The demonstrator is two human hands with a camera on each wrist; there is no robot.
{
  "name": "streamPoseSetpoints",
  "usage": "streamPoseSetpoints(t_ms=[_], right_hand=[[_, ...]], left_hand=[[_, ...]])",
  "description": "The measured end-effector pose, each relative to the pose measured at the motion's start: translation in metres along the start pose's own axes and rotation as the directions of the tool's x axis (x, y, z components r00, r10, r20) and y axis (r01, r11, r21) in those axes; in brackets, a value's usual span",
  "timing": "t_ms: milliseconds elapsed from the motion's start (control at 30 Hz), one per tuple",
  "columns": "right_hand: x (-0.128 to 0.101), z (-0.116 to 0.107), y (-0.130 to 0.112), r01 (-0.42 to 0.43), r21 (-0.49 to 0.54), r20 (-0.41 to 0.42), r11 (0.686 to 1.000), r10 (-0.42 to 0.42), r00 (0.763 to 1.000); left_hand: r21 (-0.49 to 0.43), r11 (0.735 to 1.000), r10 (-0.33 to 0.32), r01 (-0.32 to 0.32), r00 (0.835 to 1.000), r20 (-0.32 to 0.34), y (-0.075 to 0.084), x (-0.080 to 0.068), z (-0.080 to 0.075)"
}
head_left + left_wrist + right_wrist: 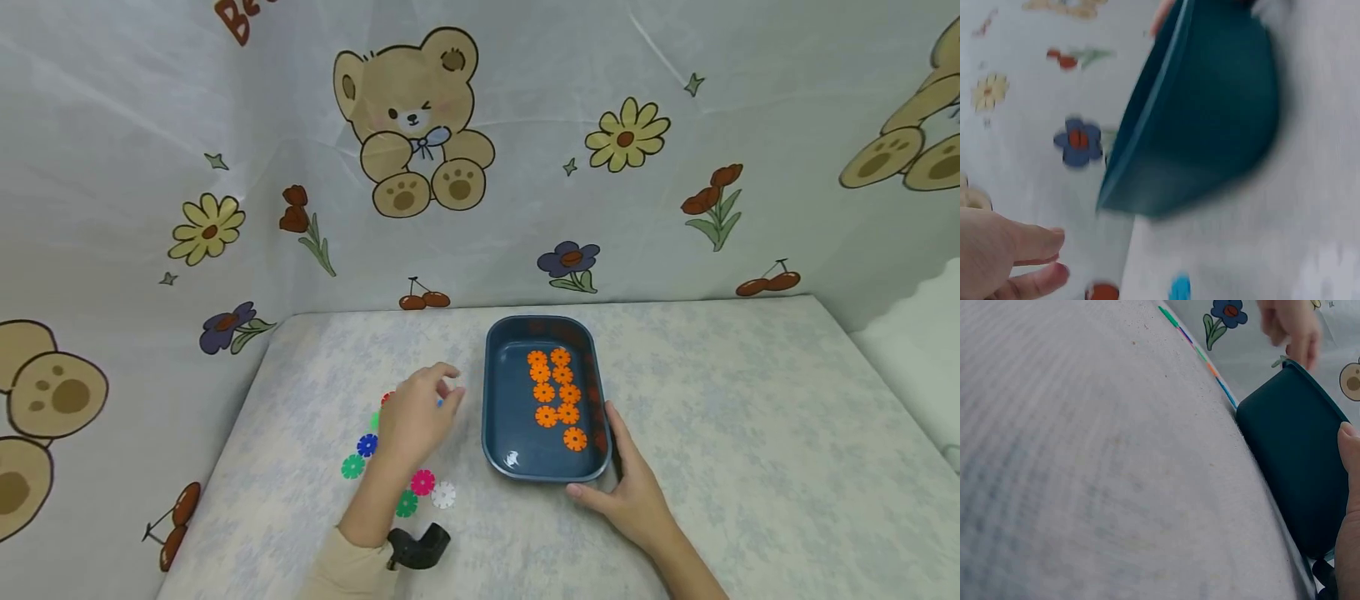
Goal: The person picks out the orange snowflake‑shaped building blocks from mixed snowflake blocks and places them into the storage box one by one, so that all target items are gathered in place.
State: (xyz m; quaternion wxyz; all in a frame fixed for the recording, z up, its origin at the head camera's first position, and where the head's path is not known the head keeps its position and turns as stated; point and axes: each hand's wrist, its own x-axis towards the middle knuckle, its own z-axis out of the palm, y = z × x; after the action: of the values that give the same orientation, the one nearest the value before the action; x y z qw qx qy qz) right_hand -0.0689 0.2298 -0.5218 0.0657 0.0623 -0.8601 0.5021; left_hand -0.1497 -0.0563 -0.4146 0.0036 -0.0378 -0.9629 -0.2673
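A dark blue rectangular tray [513,450] sits on the table with several orange notched discs [543,392] inside. My right hand [633,496] holds its near right corner, fingers along the side and thumb at the front; in the right wrist view the thumb [1349,447] lies at the rim. Left of the tray, my left hand [420,412] hovers over loose discs, fingers loosely bent. Nothing shows between thumb and fingers in the left wrist view [1016,256]. Around it lie a blue disc [367,445], a pink disc [423,482] and a white disc [443,495]; others are partly hidden beneath.
The table [750,417] has a pale mottled cover. Behind it hangs a white cloth [525,100] printed with bears and flowers. A black camera piece [420,547] is fixed at my left wrist.
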Motion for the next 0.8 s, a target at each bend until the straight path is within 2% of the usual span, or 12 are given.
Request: streamPoseSetpoints(t_ms=[67,167,233,300,433,800], right_hand=[[0.000,0.000,0.000,0.001,-0.003,-0.001,1.000,-0.001,1.000],[0.000,0.000,0.000,-0.001,-0.009,-0.003,1.000,0.001,1.000],[0.000,0.000,0.000,-0.002,-0.006,-0.001,1.000,0.002,1.000],[0.000,0.000,0.000,-0.006,-0.001,0.003,1.000,0.006,1.000],[-0.001,0.001,-0.001,-0.027,0.005,0.007,1.000,0.027,1.000],[-0.001,0.002,0.000,-0.018,0.000,0.008,1.000,0.018,1.000]], left_hand=[[0.031,0.998,-0.046,0.046,0.999,0.012,-0.026,0.003,-0.005],[0.067,0.993,-0.101,0.097,0.994,0.047,-0.065,0.005,-0.003],[0.093,0.987,-0.137,0.130,0.988,0.076,-0.083,0.005,0.001],[0.105,0.984,-0.154,0.144,0.983,0.095,-0.096,0.004,0.004],[0.095,0.987,-0.140,0.130,0.984,0.110,-0.102,0.002,0.006],[0.081,0.991,-0.117,0.110,0.989,0.087,-0.099,0.004,0.008]])
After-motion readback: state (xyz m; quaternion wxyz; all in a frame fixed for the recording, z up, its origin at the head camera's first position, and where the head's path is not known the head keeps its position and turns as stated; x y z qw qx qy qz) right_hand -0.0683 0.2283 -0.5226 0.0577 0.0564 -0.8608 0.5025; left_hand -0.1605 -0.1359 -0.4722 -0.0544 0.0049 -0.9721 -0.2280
